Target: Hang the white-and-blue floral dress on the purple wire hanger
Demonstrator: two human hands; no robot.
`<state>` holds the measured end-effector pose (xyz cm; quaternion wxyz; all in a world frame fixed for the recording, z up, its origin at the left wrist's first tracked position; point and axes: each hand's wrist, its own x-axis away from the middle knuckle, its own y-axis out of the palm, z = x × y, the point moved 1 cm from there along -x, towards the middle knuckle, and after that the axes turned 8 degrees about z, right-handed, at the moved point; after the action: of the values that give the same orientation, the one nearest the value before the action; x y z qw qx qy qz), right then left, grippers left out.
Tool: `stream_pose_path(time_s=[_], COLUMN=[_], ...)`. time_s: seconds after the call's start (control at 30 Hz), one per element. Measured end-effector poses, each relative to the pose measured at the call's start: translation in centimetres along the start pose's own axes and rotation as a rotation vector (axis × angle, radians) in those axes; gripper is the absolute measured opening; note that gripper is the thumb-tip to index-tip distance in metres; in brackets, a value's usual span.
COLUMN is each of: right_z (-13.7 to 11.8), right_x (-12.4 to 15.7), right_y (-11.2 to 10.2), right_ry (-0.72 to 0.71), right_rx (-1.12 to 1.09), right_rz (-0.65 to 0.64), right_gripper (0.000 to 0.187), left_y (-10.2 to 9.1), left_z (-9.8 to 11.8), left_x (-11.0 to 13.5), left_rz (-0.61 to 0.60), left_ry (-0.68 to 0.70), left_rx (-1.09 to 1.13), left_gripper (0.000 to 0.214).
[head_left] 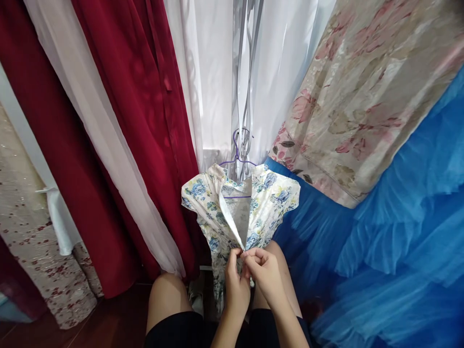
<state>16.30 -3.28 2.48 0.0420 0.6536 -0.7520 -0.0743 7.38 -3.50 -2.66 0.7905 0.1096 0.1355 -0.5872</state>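
Observation:
A white dress [213, 222] with blue roses and yellow-green leaves hangs on a purple wire hanger [237, 153] in front of my knees. Its neckline gapes in a V, and the grey-white inside shows between the two edges. At the bottom of that V, my left hand [237, 280] pinches the fabric from the left side. My right hand [263, 268] is closed at the same spot, fingertips pressed together beside the left ones. Whether a zip pull or only cloth sits between the right fingertips is hidden. The lower dress falls behind my hands, between my legs.
Dark red drapes [145, 96] and a pale sheer strip hang at left, beside a sequinned cloth [47, 270]. White fabric [213, 72] with grey ribbons [244, 72] hangs behind the hanger. At right are a floral cloth [355, 111] and blue ruffled tulle [384, 241].

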Motion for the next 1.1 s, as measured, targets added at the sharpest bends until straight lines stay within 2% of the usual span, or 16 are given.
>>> stream_pose_path(time_s=[0.07, 0.13, 0.23, 0.33, 0.43, 0.53, 0.6, 0.67, 0.7, 0.73, 0.77, 0.83, 0.9, 0.97, 1.03, 1.1], right_z=[-0.9, -2.5, -6.2, -10.6, -14.0, -14.8, -14.3, -13.6, -13.3, -13.0, -12.9, -12.9, -12.8, -12.5, -11.8, -10.8], right_x=[-0.2, -1.3, -4.7, -8.7, -11.2, -11.6, -11.2, -10.6, -10.3, -10.1, -9.9, -9.8, -10.2, -10.8, -11.4, -11.8], right_y=[0.0, -0.1, 0.5, 1.9, 3.5, 4.2, 4.3, 4.0, 3.9, 3.7, 3.6, 3.3, 3.0, 3.0, 3.1, 3.3], right_ry=[-0.004, -0.033, -0.129, -0.212, -0.254, -0.301, -0.32, -0.346, -0.365, -0.39, -0.416, -0.461, -0.493, -0.514, -0.528, -0.527], right_rx=[0.011, 0.019, -0.021, -0.135, -0.234, -0.209, -0.149, -0.081, -0.045, -0.013, 0.017, 0.067, 0.115, 0.17, 0.234, 0.319], right_rz=[0.014, 0.067, 0.15, 0.143, 0.135, 0.098, 0.074, 0.069, 0.067, 0.058, 0.044, 0.026, 0.026, 0.045, 0.069, 0.072], right_gripper=[0.027, 0.024, 0.023, 0.022, 0.019, 0.018, 0.018, 0.018, 0.019, 0.022, 0.024, 0.025, 0.025, 0.025, 0.025, 0.022], left_y=[0.2, -0.2, -0.7, -0.9, -1.3, -1.8, -2.2, -2.6, -2.7, -2.7, -2.6, -2.0, -1.4, -1.0, -1.3, -2.4], left_z=[0.0, -0.2, -0.4, -0.8, -1.2, -0.3, 2.1, 5.7, 7.7, 9.6, 11.4, 13.9, 15.3, 15.7, 15.5, 14.9], left_x=[0.1, -0.1, 0.0, 0.7, 0.5, -2.3, -5.7, -9.7, -11.6, -13.3, -14.8, -17.0, -18.1, -18.5, -19.0, -20.2], left_rz=[-0.054, -0.075, -0.134, -0.201, -0.28, -0.385, -0.401, -0.238, -0.12, -0.058, -0.062, -0.124, -0.144, -0.11, -0.025, 0.138], left_ry=[0.019, 0.078, 0.125, 0.146, 0.191, 0.243, 0.291, 0.348, 0.402, 0.485, 0.567, 0.721, 0.826, 0.892, 0.929, 0.932], left_rx=[-0.009, -0.11, -0.263, -0.33, -0.429, -0.494, -0.421, -0.245, -0.184, -0.164, -0.19, -0.316, -0.429, -0.478, -0.485, -0.452], left_gripper=[0.009, 0.012, 0.012, 0.011, 0.01, 0.011, 0.009, 0.017, 0.027, 0.034, 0.038, 0.026, 0.019, 0.019, 0.017, 0.015])
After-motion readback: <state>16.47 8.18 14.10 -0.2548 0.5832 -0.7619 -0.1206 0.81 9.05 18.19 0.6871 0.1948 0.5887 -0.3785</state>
